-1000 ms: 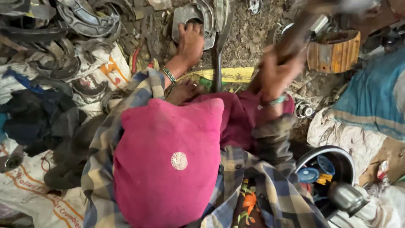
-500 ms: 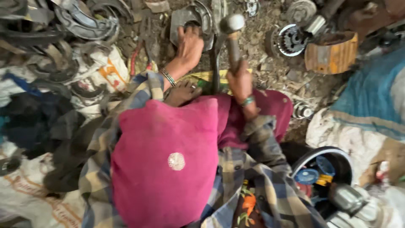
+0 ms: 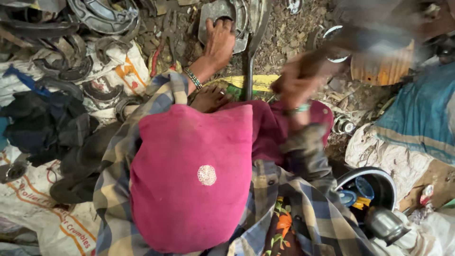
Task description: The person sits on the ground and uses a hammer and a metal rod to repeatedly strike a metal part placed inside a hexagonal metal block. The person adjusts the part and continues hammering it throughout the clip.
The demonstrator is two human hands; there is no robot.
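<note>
The left hand lay flat, pressing the metal plate onto the gravel. The right hand gripped a blurred hammer handle, raised; a steady plate and clear fingers mattered most.

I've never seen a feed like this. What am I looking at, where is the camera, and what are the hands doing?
There is no machine here: a person works with bare hands, and the one camera sits on their head, looking straight down. The pink cloth filling the middle covers their lap. The left hand presses on a grey metal part lying on the dirt ground. The right hand is raised and blurred, gripping a handle whose far end is too smeared to name. Around them lie curved metal pieces, printed sacks and a bowl.
</note>
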